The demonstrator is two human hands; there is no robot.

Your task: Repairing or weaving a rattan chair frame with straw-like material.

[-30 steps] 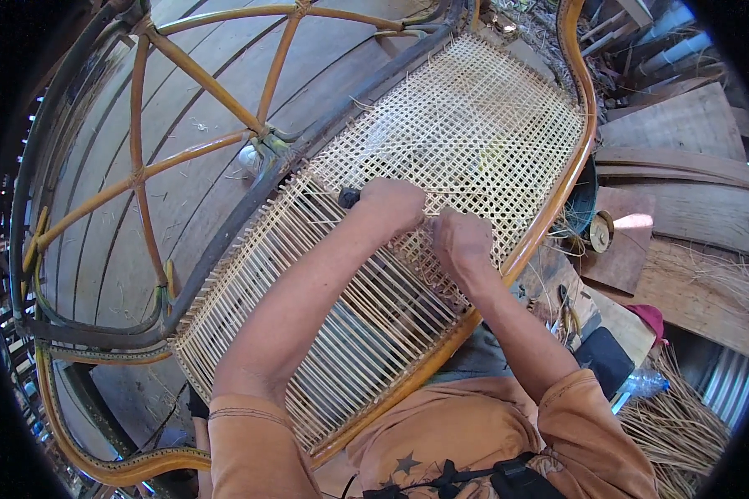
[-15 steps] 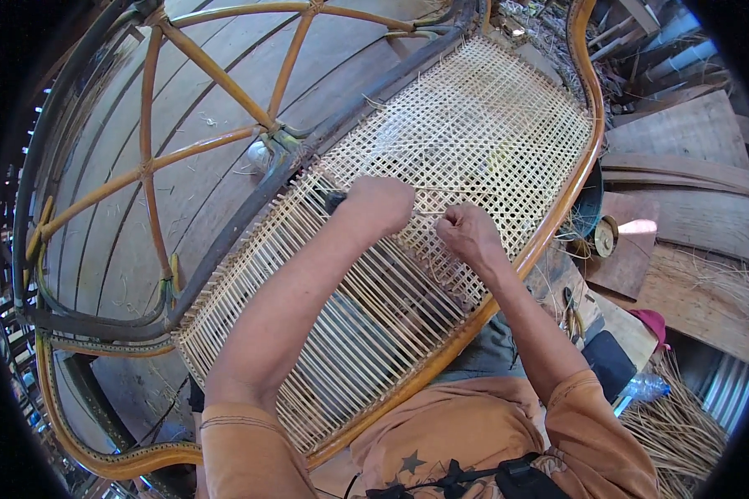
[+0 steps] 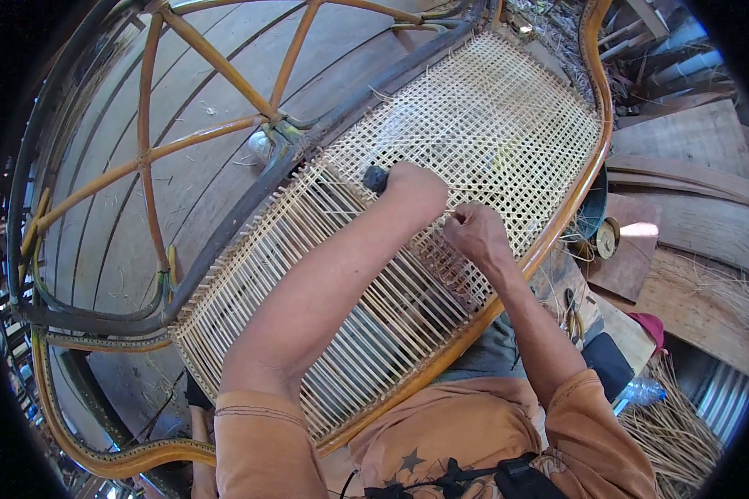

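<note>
A cane seat panel (image 3: 499,125) lies before me, its far right part woven in an open lattice. Parallel cane strands (image 3: 333,324) run across its near left part, with gaps between them. Over the border of the two parts, my left hand (image 3: 418,191) is closed in a fist. From the fist's far left side juts a dark, blunt-ended thing (image 3: 375,178), its kind unclear. Just right of it, my right hand (image 3: 477,233) is closed in a pinch, with a thin cane strand (image 3: 450,212) between the hands. The fingertips of both hands are mostly hidden.
A glossy bent rattan frame (image 3: 549,241) edges the panel. Crossed rattan poles (image 3: 200,150) stand at the left. Wooden boards (image 3: 682,150), a plastic bottle (image 3: 645,389) and a bundle of cane (image 3: 674,432) lie at the right. Scissors (image 3: 570,308) rest near my right forearm.
My left hand has moved right and slightly away from me, nearer to my right hand, and the dark thing came along. My right hand has shifted slightly right.
</note>
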